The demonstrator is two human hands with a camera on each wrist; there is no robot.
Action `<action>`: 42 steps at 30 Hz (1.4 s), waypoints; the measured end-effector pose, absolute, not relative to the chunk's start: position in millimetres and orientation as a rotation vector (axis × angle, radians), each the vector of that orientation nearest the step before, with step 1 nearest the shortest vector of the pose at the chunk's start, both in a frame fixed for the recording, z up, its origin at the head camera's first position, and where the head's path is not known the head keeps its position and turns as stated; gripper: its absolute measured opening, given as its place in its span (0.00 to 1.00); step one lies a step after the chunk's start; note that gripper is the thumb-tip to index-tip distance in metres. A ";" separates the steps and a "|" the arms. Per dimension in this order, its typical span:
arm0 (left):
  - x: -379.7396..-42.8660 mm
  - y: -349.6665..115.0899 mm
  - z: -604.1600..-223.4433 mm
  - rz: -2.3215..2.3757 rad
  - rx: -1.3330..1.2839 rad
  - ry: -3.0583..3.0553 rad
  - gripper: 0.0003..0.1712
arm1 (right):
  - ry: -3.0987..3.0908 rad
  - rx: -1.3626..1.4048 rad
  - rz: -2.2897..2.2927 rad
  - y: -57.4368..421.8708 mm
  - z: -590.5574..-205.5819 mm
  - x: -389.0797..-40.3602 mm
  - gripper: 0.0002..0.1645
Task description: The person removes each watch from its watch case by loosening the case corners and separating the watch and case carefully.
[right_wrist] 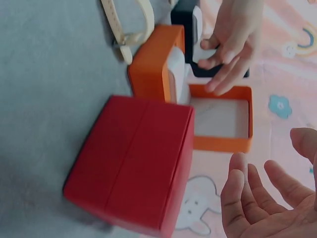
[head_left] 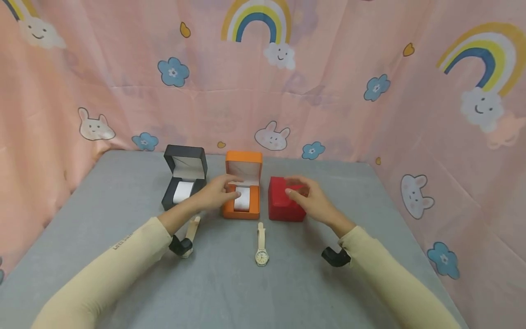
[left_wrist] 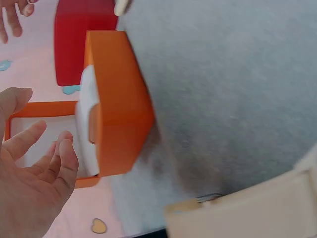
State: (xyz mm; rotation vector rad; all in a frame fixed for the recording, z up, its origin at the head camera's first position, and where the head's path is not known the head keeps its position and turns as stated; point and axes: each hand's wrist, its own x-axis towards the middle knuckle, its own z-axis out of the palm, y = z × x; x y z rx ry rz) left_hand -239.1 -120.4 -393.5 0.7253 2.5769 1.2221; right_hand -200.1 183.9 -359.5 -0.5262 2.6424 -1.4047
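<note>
My left hand (head_left: 215, 192) hovers over the opened orange watch box (head_left: 241, 215), its fingers loosely bent and holding nothing. Inside that box sits a white cushion (head_left: 242, 199); the raised lid leans at the back. Over the closed red box (head_left: 283, 210) is my right hand (head_left: 314, 201), fingers spread and relaxed. In the right wrist view a gap shows between this hand (right_wrist: 272, 203) and the red box (right_wrist: 133, 158). The left wrist view has the left hand (left_wrist: 37, 183) beside the orange box (left_wrist: 124, 104), palm bare.
An opened black watch box (head_left: 185, 151) with a white cushion stands at the left. A cream-strapped watch (head_left: 261, 257) lies in front of the orange box. Another pale watch (head_left: 192, 228) lies partly hidden below my left wrist. A patterned pink curtain (head_left: 230, 109) hangs behind the grey tabletop.
</note>
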 end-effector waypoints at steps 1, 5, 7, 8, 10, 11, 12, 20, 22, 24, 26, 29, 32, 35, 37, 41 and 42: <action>-238.1 -120.0 -390.3 1.229 0.727 2.574 0.28 | 2.651 -0.520 -1.401 186.4 -358.4 -201.0 0.28; -234.9 -116.6 -383.1 1.236 0.754 2.568 0.28 | 2.680 -0.509 -1.398 196.6 -356.3 -203.9 0.27; -233.6 -113.0 -380.5 1.241 0.756 2.553 0.27 | 2.696 -0.507 -1.400 203.0 -356.8 -205.2 0.27; -233.0 -111.2 -379.4 1.242 0.761 2.547 0.27 | 2.704 -0.505 -1.404 206.3 -357.3 -206.0 0.26; -231.5 -107.5 -376.8 1.242 0.769 2.533 0.27 | 2.726 -0.498 -1.403 212.8 -359.1 -208.2 0.27; -230.6 -105.9 -375.2 1.242 0.774 2.527 0.27 | 2.739 -0.490 -1.403 215.8 -360.0 -209.2 0.27; -229.7 -104.4 -373.5 1.240 0.782 2.524 0.27 | 2.751 -0.482 -1.402 218.7 -360.9 -210.3 0.27; -227.8 -91.5 -358.4 1.190 0.803 2.551 0.27 | 2.734 -0.419 -1.382 239.3 -369.7 -221.7 0.31; -228.9 -87.4 -355.0 1.174 0.813 2.568 0.27 | 2.682 -0.389 -1.381 244.2 -373.9 -225.6 0.34; -230.1 -82.7 -352.8 1.164 0.830 2.572 0.27 | 2.607 -0.340 -1.390 248.4 -379.3 -227.9 0.38; -231.4 -77.7 -352.9 1.155 0.823 2.569 0.28 | 2.529 -0.298 -1.398 252.1 -386.7 -229.4 0.40; -232.1 -68.2 -355.6 1.140 0.789 2.553 0.30 | 2.452 -0.254 -1.402 255.8 -399.4 -229.1 0.42; -232.0 -58.4 -359.8 1.129 0.752 2.540 0.31 | 2.421 -0.252 -1.392 256.7 -411.2 -229.0 0.42; -233.2 -50.2 -364.4 1.127 0.746 2.526 0.32 | 2.410 -0.252 -1.344 256.4 -419.4 -229.3 0.44; -234.7 -46.1 -366.9 1.138 0.754 2.520 0.31 | 2.399 -0.283 -1.331 256.6 -422.7 -230.7 0.47; -238.7 -40.1 -370.4 1.199 0.765 2.497 0.31 | 2.395 -0.321 -1.334 257.5 -424.1 -235.3 0.51; -239.5 -39.1 -371.3 1.215 0.762 2.492 0.31 | 2.392 -0.321 -1.330 257.3 -424.2 -236.8 0.53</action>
